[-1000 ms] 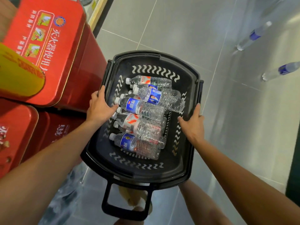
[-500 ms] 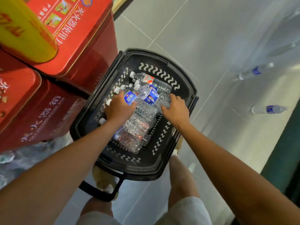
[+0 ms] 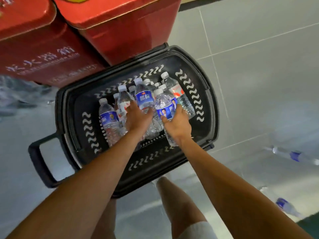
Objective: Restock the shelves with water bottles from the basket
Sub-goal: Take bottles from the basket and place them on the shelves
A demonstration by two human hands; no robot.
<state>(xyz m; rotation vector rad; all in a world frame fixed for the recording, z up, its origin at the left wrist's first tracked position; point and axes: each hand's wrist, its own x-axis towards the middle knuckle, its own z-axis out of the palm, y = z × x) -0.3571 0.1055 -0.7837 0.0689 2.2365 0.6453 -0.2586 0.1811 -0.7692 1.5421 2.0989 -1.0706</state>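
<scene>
A black plastic basket [image 3: 209, 107] with a dark handle [image 3: 37, 163] stands on the grey floor and holds several clear water bottles with white caps. My left hand [image 3: 138, 118] is inside it, fingers curled round a bottle with a blue label [image 3: 144, 99]. My right hand [image 3: 177, 124] grips a neighbouring bottle with a blue picture label [image 3: 165, 107]. A blue-labelled bottle [image 3: 107, 118] lies at the left of the pile, and a red-and-white labelled one [image 3: 179, 95] at the right.
Red boxes with Chinese lettering [image 3: 43, 54] stand stacked against the basket's far side. Two bottles appear as reflections in the shiny floor [image 3: 295, 156] at the right. My legs [image 3: 177, 202] are below the basket.
Both hands left the basket's rim and went down among the bottles, each closing on one. The view has swung, so the basket now appears turned.
</scene>
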